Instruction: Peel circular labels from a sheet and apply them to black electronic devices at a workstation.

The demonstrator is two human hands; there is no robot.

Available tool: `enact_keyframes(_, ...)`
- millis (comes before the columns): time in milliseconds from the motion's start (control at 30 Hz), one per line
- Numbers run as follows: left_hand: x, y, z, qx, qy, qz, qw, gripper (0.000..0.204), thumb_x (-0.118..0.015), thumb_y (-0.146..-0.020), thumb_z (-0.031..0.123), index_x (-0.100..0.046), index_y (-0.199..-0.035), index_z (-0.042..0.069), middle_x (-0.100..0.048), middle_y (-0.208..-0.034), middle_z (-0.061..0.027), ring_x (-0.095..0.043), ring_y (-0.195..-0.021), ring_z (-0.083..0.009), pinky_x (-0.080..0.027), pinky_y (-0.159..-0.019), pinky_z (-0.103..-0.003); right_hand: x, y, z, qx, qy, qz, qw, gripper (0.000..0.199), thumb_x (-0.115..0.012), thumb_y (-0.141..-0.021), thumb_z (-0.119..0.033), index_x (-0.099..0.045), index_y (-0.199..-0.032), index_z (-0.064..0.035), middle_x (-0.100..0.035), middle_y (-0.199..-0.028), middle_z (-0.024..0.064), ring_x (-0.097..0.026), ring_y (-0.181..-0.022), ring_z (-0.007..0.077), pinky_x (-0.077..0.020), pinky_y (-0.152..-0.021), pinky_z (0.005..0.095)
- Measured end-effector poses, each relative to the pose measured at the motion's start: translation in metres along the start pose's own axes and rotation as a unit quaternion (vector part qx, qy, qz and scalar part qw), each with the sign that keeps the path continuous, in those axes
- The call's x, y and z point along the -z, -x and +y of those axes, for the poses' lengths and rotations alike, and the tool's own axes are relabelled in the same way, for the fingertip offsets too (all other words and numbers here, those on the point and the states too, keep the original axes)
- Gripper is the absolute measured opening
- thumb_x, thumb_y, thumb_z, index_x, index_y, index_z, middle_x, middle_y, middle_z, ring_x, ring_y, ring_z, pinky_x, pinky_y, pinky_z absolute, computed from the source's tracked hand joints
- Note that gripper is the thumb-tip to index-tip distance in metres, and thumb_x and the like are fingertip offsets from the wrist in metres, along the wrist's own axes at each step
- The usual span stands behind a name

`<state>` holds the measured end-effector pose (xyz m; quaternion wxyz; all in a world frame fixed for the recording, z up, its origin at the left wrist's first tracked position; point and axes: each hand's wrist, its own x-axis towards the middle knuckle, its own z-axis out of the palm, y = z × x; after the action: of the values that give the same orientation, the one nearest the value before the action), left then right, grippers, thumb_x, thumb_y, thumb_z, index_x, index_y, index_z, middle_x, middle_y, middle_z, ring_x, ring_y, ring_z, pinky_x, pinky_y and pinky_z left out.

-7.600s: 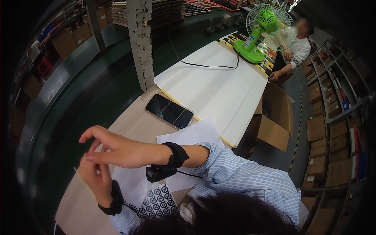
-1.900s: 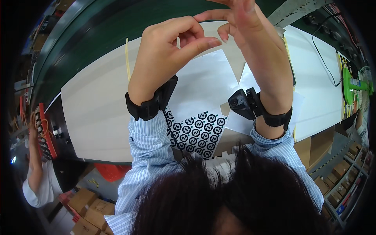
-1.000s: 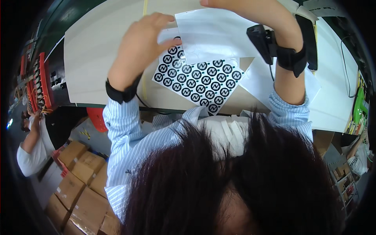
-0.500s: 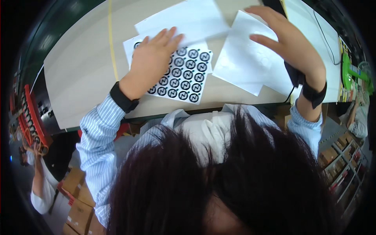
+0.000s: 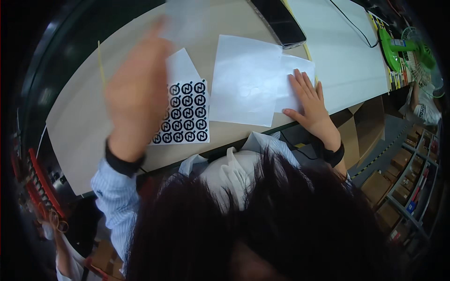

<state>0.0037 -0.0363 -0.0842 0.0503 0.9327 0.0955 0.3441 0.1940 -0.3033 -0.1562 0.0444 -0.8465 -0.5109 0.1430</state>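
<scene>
My left hand (image 5: 138, 89), smeared by motion, is raised above the left part of the table. A blurred white sheet (image 5: 185, 18) is at its fingertips and seems to be pinched there. Under that hand lies a sheet of round black-and-white stickers (image 5: 187, 112), partly covered by it. Another white sheet (image 5: 183, 65) shows behind the stickers. My right hand (image 5: 309, 103) rests flat, fingers stretched, on a white sheet (image 5: 288, 84). A larger white sheet (image 5: 243, 84) overlaps that one on its left.
A black phone (image 5: 280, 23) lies at the far side beside a yellow tape line. To the right are a white surface (image 5: 342, 61) with a cable (image 5: 358, 28) and a green fan (image 5: 415, 47). Shelves with boxes (image 5: 408, 187) stand at the right; another person's arm (image 5: 63, 253) shows lower left.
My left hand has lifted off the sticker sheet, with a white sheet moving away at its fingertips. My right hand has come down flat onto the right-hand sheet. The view has shifted, showing the phone.
</scene>
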Motion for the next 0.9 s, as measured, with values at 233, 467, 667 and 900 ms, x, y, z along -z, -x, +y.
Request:
enact_keyframes(233, -0.047, 0.048, 0.077, -0.13, 0.093, -0.451, 0.878, 0.072, -0.063, -0.072, 0.032, -0.029, -0.13, 0.006, -0.023, -0.134, -0.0261, -0.024, -0.123, -0.044, -0.028, -0.093, -0.056, 0.001, 0.005, -0.01, 0.026, -0.044, 0.022, 0.998, 0.083, -0.066, -0.069, -0.035, -0.021, -0.135, -0.0086, -0.021, -0.14, 0.011, -0.014, -0.131, 0.0248, -0.0045, -0.105, 0.048)
enact_keyframes(467, -0.045, 0.07, 0.09, -0.131, 0.086, -0.446, 0.881, 0.088, -0.065, -0.069, 0.036, -0.016, -0.136, 0.008, -0.022, -0.134, -0.0261, -0.019, -0.124, -0.0465, -0.027, -0.091, -0.06, -0.001, 0.031, -0.014, 0.145, 0.047, 0.039, 0.988, 0.051, -0.064, -0.065, -0.012, -0.049, -0.113, -0.0032, -0.047, -0.121, 0.0137, -0.038, -0.12, 0.0274, -0.0177, -0.103, 0.0476)
enact_keyframes(667, -0.049, 0.071, 0.111, -0.125, 0.043, -0.373, 0.918, 0.084, -0.064, -0.069, 0.025, -0.016, -0.136, 0.007, -0.021, -0.135, -0.0256, -0.02, -0.123, -0.0463, -0.028, -0.09, -0.06, 0.004, 0.033, -0.015, 0.182, -0.155, 0.105, 0.965, 0.029, -0.054, -0.065, 0.004, -0.059, -0.093, -0.002, -0.061, -0.092, 0.0128, -0.057, -0.093, 0.0284, -0.0331, -0.096, 0.0454)
enact_keyframes(900, -0.04, 0.044, 0.089, -0.002, 0.273, -0.381, 0.883, 0.049, -0.053, -0.063, -0.004, -0.044, -0.111, 0.0, -0.055, -0.1, -0.0193, -0.056, -0.082, -0.0338, -0.048, -0.065, -0.038, 0.011, 0.02, -0.028, 0.196, -0.318, 0.2, 0.906, 0.03, -0.047, -0.072, 0.008, -0.06, -0.097, -0.0022, -0.063, -0.094, 0.0127, -0.059, -0.092, 0.0256, -0.0345, -0.096, 0.0414)
